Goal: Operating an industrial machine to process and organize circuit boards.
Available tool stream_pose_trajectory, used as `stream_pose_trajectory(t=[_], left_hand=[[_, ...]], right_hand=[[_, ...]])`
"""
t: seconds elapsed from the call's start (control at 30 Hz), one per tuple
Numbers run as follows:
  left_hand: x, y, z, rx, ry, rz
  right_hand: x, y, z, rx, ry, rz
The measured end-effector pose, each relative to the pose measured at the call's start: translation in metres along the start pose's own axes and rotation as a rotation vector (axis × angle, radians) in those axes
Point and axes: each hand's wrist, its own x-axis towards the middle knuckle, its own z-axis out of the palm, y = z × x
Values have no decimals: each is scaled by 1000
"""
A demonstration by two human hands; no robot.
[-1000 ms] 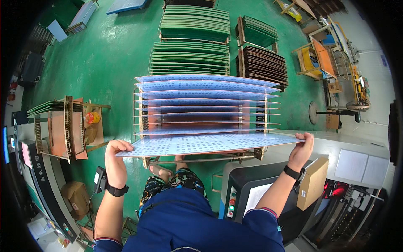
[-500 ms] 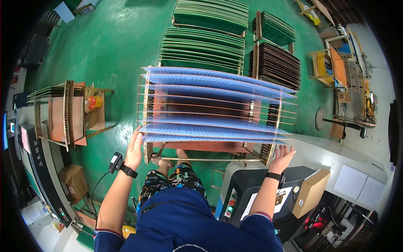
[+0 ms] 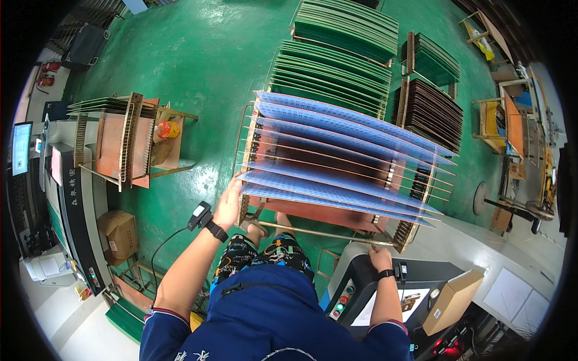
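Observation:
A metal slotted rack (image 3: 313, 234) stands before me, holding several thin blue panels (image 3: 337, 192) on edge with gaps between them. Against the rack's near left corner, by the ends of the front panels, lies my left hand (image 3: 227, 203), its fingers stretched out. My right hand (image 3: 380, 259) is closed at the right end of the rack's low front rail; its fingertips are partly hidden. A copper-coloured board (image 3: 319, 212) shows beneath the nearest blue panels.
Racks of green panels (image 3: 331, 69) and dark brown panels (image 3: 430, 114) stand beyond. To the left is a smaller rack (image 3: 129, 141) with copper boards. A dark machine housing (image 3: 361, 283) with buttons sits close on the right, beside a cardboard box (image 3: 454, 301).
My right hand has dropped from the panels' right edge, where it was open, to the front rail and closed there. The view has turned left, and the rack sits more slanted in it.

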Motion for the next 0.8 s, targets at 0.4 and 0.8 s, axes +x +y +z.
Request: stream_pose_trajectory(t=[0.4,0.8], left_hand=[[2,14,-6,256,-106,124],[11,-4,-6,-4,-75,27]], right_hand=[[7,-7,13,-586,103,-194],[15,24,10,828,-361,298]])
